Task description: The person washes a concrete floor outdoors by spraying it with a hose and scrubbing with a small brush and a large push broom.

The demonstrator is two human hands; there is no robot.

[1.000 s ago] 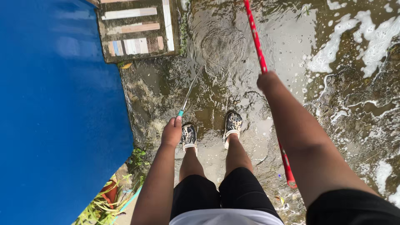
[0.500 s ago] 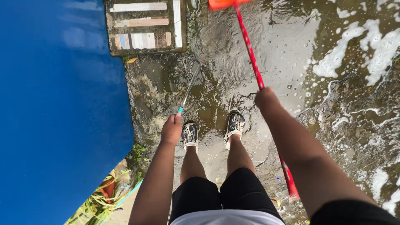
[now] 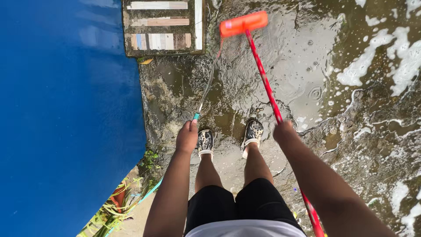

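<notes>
Item: wet-ground scrubbing, seen from my head camera looking straight down.

Left hand [image 3: 187, 137]: fingers closed around the teal nozzle of a hose [image 3: 196, 116], which throws a thin water jet [image 3: 209, 79] forward onto the ground, landing just short of the brush head.

Right hand [image 3: 284, 131]: fingers clamped on the red brush handle [image 3: 263, 74]; the handle's tail runs back past my right leg toward the bottom edge of the view.

Brush head [image 3: 244, 23]: orange, blurred, at the far reach of the handle, on or just above the ground near the tiled slab [image 3: 163, 27].

Ground [image 3: 307, 57]: rough concrete, flooded with brown water; white foam [image 3: 364, 66] gathers along the right side.

Shoes [image 3: 229, 137]: two patterned clogs, standing in the wet between the two hands.

Other: blue wall [image 3: 66, 109] along the left edge; green plants [image 3: 118, 206] at its foot.

Step in hand, as I judge it: scrubbing with rinse water applied together.

Next move calls for: keeping jet and brush on the same patch, with firm footing on slick concrete.
</notes>
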